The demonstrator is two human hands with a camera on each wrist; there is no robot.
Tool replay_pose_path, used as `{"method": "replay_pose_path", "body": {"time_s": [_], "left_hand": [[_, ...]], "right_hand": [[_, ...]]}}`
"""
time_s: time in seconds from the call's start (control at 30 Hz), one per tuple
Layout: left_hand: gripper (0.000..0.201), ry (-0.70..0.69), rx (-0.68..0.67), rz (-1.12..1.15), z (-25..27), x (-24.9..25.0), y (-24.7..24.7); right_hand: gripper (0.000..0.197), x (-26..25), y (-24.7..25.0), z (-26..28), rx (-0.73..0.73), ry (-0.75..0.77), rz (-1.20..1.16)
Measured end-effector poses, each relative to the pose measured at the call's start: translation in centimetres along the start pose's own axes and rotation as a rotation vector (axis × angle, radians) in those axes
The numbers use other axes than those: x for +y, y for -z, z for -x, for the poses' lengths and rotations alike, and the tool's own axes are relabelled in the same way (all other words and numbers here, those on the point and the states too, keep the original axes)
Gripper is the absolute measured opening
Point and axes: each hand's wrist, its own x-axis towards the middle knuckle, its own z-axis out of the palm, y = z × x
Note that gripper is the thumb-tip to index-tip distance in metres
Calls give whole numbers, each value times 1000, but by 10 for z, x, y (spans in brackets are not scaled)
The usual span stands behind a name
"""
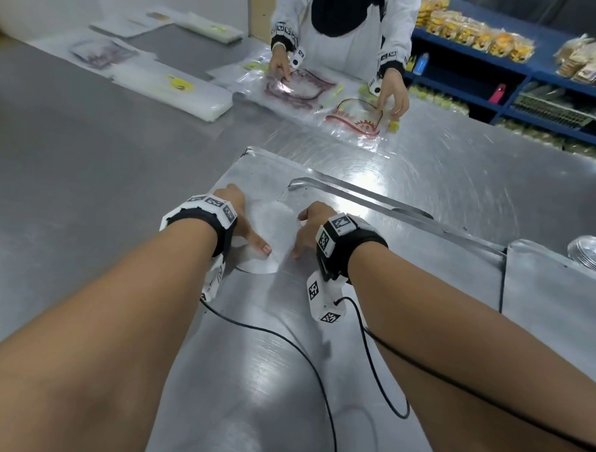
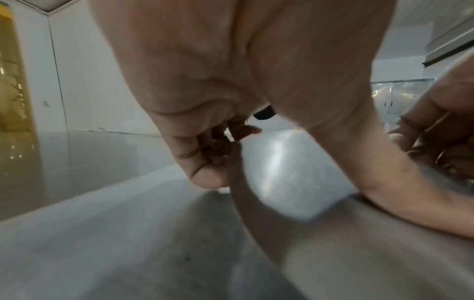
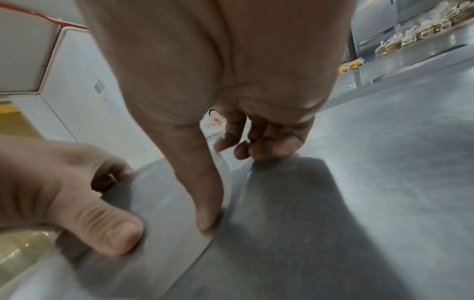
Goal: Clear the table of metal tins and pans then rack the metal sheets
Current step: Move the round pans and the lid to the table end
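A flat round metal tin [image 1: 272,226] lies on a large metal sheet [image 1: 250,353] in front of me. My left hand [image 1: 249,223] grips the tin's left edge, thumb on top and fingers curled at the rim. My right hand [image 1: 304,234] holds its right edge, thumb down at the near rim. In the left wrist view the left hand [image 2: 333,166] spans the round tin [image 2: 282,178]. In the right wrist view the right hand [image 3: 225,186] has its thumb on the round tin [image 3: 166,215], with the left hand [image 3: 77,192] opposite. A second sheet [image 1: 409,227] overlaps the first.
Another metal sheet [image 1: 553,298] lies to the right, with a stack of round tins [image 1: 592,254] behind it. Across the steel table [image 1: 69,181] a person [image 1: 346,29] handles plastic bags [image 1: 356,120]. Blue shelves [image 1: 501,84] with packed goods stand at back right. Wrist cables trail near me.
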Motion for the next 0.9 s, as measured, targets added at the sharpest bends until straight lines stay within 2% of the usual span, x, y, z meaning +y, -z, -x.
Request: {"method": "replay_pose_path", "body": {"time_s": [0.1,0.17,0.2,0.3,0.47,0.7,0.9], "left_hand": [[138,-18,105,134,14,2,-3],[128,-31,185,193,29,6,0],[119,-41,238,219,38,9,1],[92,-88,382,283,64,20,5],[80,-185,470,334,131,55,12],[75,-314,477,383,252,132,9],[74,-453,447,333,357,200,-19]], "right_hand": [[67,1,1,12,95,5,-120],[41,1,5,22,126,-7,-233],[34,3,7,28,144,3,-311],[35,14,14,55,293,54,-520],[25,51,42,121,400,161,-488],[20,120,94,245,551,201,-425],[23,202,121,356,611,170,-303]]}}
